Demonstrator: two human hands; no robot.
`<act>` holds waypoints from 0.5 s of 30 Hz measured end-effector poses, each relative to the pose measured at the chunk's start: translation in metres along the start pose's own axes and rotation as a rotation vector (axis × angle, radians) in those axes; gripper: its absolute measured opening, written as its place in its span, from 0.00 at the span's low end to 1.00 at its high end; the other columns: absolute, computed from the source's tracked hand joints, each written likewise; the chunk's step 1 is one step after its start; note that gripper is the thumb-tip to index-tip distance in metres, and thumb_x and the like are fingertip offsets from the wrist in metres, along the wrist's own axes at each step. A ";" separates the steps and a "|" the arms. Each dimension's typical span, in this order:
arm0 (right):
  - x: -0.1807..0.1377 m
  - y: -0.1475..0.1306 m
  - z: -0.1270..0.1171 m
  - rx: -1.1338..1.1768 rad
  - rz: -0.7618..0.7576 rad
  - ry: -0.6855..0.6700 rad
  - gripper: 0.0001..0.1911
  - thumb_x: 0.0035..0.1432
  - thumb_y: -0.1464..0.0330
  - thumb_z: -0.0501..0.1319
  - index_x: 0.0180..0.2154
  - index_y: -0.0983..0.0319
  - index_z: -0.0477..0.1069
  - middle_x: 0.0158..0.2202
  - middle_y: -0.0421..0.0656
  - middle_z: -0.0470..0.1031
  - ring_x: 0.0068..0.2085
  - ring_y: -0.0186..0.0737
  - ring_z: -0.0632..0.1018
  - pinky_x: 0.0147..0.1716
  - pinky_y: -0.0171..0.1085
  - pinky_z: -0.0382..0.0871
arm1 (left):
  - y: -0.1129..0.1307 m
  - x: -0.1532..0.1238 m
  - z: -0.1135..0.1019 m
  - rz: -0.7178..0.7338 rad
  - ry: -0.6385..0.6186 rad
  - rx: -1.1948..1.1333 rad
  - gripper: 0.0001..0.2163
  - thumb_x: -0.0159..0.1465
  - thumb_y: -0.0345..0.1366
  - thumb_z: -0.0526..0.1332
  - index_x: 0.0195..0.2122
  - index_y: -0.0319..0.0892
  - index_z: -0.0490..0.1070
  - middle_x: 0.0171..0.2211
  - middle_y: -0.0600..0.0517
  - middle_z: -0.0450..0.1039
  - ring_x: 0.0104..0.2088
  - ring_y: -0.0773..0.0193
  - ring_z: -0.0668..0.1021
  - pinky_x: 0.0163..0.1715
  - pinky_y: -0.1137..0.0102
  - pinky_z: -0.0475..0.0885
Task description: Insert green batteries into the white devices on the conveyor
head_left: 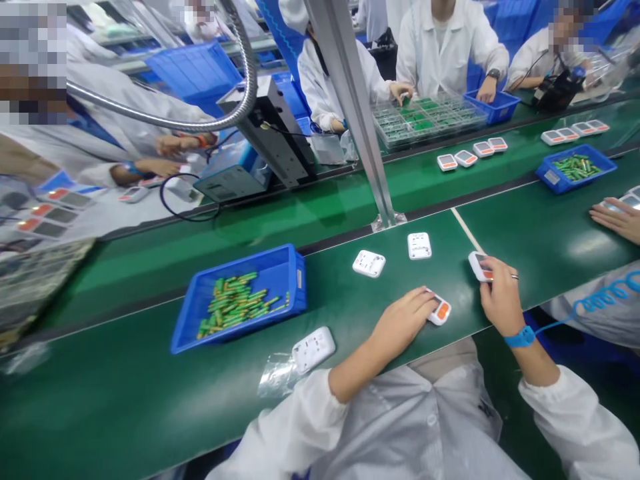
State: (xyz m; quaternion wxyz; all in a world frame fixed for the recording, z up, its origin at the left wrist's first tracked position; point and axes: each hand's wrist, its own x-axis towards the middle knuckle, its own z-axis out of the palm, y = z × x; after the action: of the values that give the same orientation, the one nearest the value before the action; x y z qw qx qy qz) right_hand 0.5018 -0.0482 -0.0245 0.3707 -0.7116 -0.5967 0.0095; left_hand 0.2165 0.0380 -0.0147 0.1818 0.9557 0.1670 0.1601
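Note:
My left hand (403, 319) lies over a small white device with an orange panel (440, 311) at the near edge of the green bench, fingers curled on it. My right hand (497, 293), with a ring and a blue wrist strap (520, 337), grips a second white and orange device (479, 266) tilted on its edge. Two more white devices (369, 263) (419, 245) lie face down just beyond my hands. Another one (313, 349) rests on a clear plastic bag (277, 375) to the left.
A blue bin of green batteries (240, 300) stands left of my hands. A metal post (360, 120) rises from the bench. Beyond runs a green conveyor (325, 207) with more devices. Several people in white coats work around; another person's hand (617, 219) rests at right.

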 end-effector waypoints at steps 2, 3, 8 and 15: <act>-0.002 0.008 -0.006 -0.035 -0.028 -0.028 0.25 0.64 0.79 0.52 0.59 0.62 0.74 0.64 0.57 0.77 0.66 0.60 0.74 0.68 0.61 0.64 | 0.005 0.019 0.008 0.060 -0.035 -0.011 0.18 0.81 0.37 0.57 0.69 0.43 0.69 0.70 0.42 0.74 0.76 0.52 0.70 0.75 0.55 0.71; -0.004 0.009 -0.008 -0.046 -0.028 -0.045 0.25 0.64 0.79 0.52 0.57 0.62 0.75 0.65 0.55 0.77 0.67 0.60 0.73 0.68 0.60 0.64 | 0.006 0.027 0.010 0.080 -0.050 -0.023 0.20 0.80 0.39 0.60 0.70 0.42 0.67 0.71 0.40 0.72 0.77 0.50 0.68 0.75 0.54 0.70; -0.016 -0.003 -0.014 -0.045 0.000 -0.148 0.26 0.67 0.76 0.53 0.61 0.58 0.75 0.68 0.50 0.77 0.73 0.57 0.70 0.68 0.59 0.62 | -0.002 0.068 0.018 0.136 -0.120 -0.111 0.27 0.77 0.41 0.65 0.74 0.40 0.62 0.76 0.36 0.64 0.80 0.46 0.62 0.78 0.50 0.66; -0.015 -0.011 -0.006 -0.269 -0.070 -0.259 0.27 0.76 0.58 0.59 0.72 0.50 0.71 0.78 0.49 0.65 0.79 0.68 0.61 0.73 0.69 0.52 | 0.004 0.051 -0.013 0.082 -0.111 -0.095 0.24 0.79 0.37 0.61 0.74 0.44 0.63 0.75 0.38 0.66 0.79 0.46 0.63 0.76 0.46 0.65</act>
State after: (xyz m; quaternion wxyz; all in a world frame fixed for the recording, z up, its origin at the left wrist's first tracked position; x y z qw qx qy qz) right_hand 0.4908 -0.0641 -0.0209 0.1922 -0.7265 -0.6597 0.0082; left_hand 0.2586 0.0578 0.0114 0.2290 0.9595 0.1096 0.1219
